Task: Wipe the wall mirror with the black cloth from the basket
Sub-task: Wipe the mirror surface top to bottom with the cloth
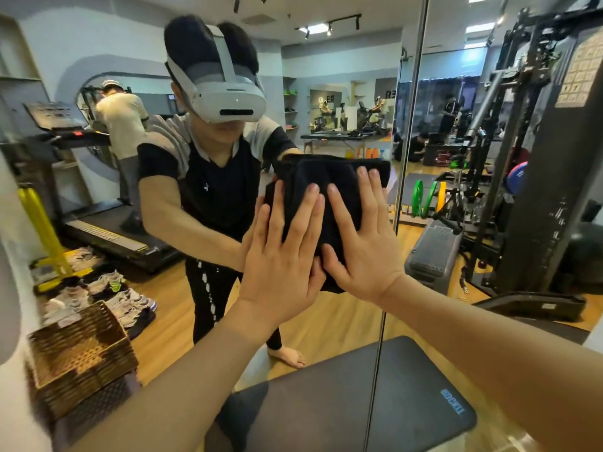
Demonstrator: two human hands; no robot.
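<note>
The black cloth (329, 184) is spread flat against the wall mirror (202, 314) at about chest height. My left hand (284, 252) presses on its lower left part with straight fingers pointing up. My right hand (365, 236) presses on its right part, fingers straight, thumb lying across the cloth's lower edge. The woven basket (81, 357) stands at the lower left beside the mirror. The mirror shows my own reflection, with a headset on, behind the cloth.
A vertical seam (411, 125) between mirror panels runs just right of the cloth. A dark floor mat (375, 402) lies below. Reflected are a treadmill (107, 223), shoes on the floor (124, 295), a weight rack (538, 158) and other people far back.
</note>
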